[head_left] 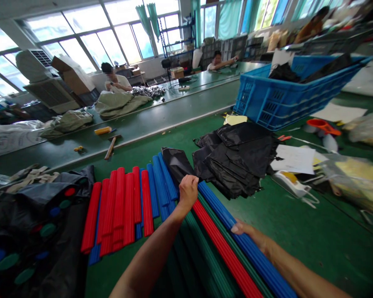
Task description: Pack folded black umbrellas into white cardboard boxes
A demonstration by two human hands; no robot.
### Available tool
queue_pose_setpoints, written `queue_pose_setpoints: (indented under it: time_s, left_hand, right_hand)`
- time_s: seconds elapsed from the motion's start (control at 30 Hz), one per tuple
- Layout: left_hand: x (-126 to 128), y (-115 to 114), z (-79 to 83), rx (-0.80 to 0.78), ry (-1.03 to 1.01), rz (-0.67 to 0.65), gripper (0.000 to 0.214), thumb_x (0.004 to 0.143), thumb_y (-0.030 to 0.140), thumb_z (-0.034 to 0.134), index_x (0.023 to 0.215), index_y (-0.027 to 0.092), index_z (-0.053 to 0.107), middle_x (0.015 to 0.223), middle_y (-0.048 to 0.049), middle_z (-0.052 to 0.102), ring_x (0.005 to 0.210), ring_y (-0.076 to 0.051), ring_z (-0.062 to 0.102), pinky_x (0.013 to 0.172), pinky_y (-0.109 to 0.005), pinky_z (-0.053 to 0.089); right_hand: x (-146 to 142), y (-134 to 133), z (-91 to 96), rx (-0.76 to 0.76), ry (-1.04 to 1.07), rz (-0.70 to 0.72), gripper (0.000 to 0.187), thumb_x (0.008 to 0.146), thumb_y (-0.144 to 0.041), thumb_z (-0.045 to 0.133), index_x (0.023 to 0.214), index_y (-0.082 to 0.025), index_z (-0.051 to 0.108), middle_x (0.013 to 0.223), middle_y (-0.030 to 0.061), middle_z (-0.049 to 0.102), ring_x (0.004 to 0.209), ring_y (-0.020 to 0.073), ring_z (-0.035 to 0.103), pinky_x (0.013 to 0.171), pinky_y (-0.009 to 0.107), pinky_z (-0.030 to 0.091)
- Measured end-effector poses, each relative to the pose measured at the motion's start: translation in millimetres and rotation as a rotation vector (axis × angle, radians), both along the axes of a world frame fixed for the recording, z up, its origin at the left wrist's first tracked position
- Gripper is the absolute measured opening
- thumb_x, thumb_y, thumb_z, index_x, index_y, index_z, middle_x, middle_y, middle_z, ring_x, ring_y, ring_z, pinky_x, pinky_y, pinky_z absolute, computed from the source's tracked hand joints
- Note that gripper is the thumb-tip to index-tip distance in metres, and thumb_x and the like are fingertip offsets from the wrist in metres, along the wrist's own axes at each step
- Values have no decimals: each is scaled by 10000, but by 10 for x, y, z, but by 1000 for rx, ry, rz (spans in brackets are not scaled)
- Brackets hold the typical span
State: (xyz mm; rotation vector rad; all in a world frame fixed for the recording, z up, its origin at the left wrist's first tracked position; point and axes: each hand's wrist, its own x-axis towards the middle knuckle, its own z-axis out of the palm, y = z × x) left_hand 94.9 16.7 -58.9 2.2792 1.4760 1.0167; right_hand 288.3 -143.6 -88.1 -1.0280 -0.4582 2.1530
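Long, ribbed and slanting away over the green surface [282,223], a red tube [225,248], a green tube [237,248] and, rightmost, a blue tube [253,247] lie nearest the camera. The right hand [245,232] grips the blue tube partway along, thumb on top, its other fingers mostly hidden. The left hand [188,191] is by the tube's far end, fingers pinched together at the near end of a black pouch [176,161]; whether they hold its edge I cannot tell. The blue tube looks like light, stiff, smooth plastic, likely to slide lengthwise under a loose hold; wrapping the fingers around its body should suit it best. The pouch looks thin, limp and slippery, better pinched at its rim.
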Motion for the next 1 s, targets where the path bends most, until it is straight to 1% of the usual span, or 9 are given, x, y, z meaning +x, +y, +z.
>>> queue_pose_setpoints:
  time_s: [0.1,0.3,0.4,0.5,0.67,0.77,0.87,0.93,1.0]
  left_hand:
    - [-3,55,25,22,20,-48,270,942,196,367,812,161,600,792,-56,600,771,-163,550,709,-293,426]
    - [-81,-36,125,101,162,-447,258,953,257,397,797,173,585,802,-56,594,787,-176,516,751,-315,423]
    - [-200,-88,86,125,173,-457,284,973,226,339,803,168,560,784,-59,572,772,-178,500,722,-321,419]
    - [-199,-197,59,104,128,-431,290,976,212,320,800,171,547,762,-52,560,746,-169,495,691,-309,416]
    - [23,-408,188,163,171,-685,287,963,185,321,769,173,533,765,-55,567,760,-171,491,696,-314,406]
    - [-69,-403,182,165,190,-654,276,966,175,321,781,171,526,763,-50,569,742,-167,479,685,-311,397]
    - [-279,-394,48,162,173,-557,279,967,164,312,787,173,525,751,-48,570,715,-170,468,673,-318,387]
    - [-340,-457,-26,147,118,-495,302,969,161,289,770,180,515,728,-45,559,687,-167,460,650,-315,380]
    - [-299,-577,-33,112,59,-461,305,967,173,288,751,187,502,721,-41,552,683,-162,465,638,-306,377]
  right_hand:
    - [6,1,-90,-53,-5,-21,330,640,-288,693,944,-199,604,752,1,707,748,241,693,719,375,546]
    - [-17,55,11,-71,-35,-70,357,645,-274,682,990,-203,623,730,-13,710,701,229,689,702,359,548]
    - [-41,82,73,-97,58,-54,393,693,-373,638,1039,-187,637,752,23,723,724,238,694,710,356,544]
    - [-143,142,154,-153,186,-9,455,705,-466,591,1038,-161,656,786,65,736,822,271,697,799,388,535]
    - [-358,315,278,-114,235,0,490,652,-401,624,1062,-137,659,856,88,747,885,312,691,876,449,510]
    - [-306,348,222,-124,233,-43,482,704,-437,590,1079,-142,662,851,87,750,876,307,697,863,454,517]
    - [-177,363,101,-102,114,-213,428,731,-464,592,1031,-175,689,765,58,749,815,287,706,813,416,546]
    - [-138,394,42,-65,55,-295,383,724,-443,617,992,-184,704,722,46,745,781,281,707,787,394,558]
    - [-159,442,28,-50,61,-291,357,734,-432,619,967,-177,709,714,46,745,751,276,706,789,392,559]
